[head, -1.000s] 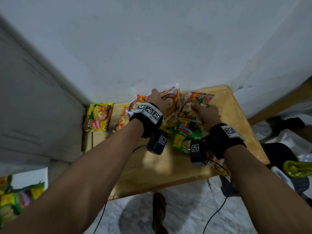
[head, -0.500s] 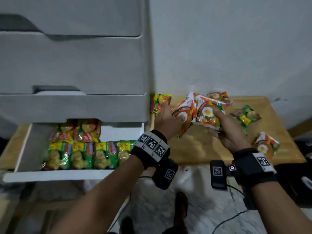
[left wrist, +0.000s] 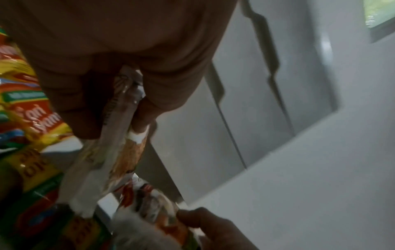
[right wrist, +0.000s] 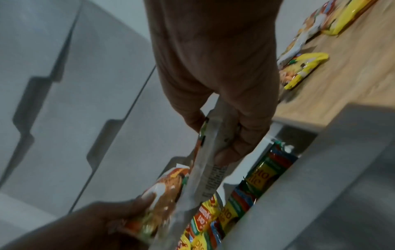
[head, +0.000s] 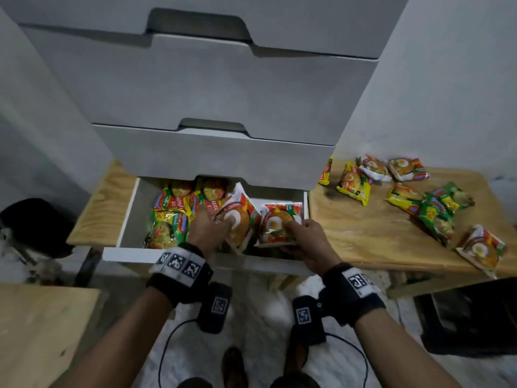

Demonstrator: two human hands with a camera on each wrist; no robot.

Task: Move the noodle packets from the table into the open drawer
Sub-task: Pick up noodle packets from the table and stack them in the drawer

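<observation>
Over the open bottom drawer (head: 127, 211) my left hand (head: 208, 229) pinches a red and white noodle packet (head: 240, 217), held on edge with thumb on its face; that left-hand packet (left wrist: 121, 135) shows edge-on in the left wrist view. My right hand (head: 305, 238) grips a second red packet (head: 277, 224) just inside the drawer's right side, the same packet (right wrist: 205, 167) showing edge-on in the right wrist view. Yellow and green packets (head: 173, 217) fill the drawer's left part. Several packets (head: 430, 204) lie on the wooden table (head: 372, 233) to the right.
Closed grey drawers (head: 212, 91) stack above the open one. A wooden board (head: 36, 329) sits at the lower left, a dark object (head: 30, 225) at the far left and a dark box (head: 470, 317) at the lower right. Cables hang from my wrists above the pale floor (head: 257, 357).
Both hands lifted a packet each off the table and carried them left, from above the tabletop to over the open drawer. My view swung left with them.
</observation>
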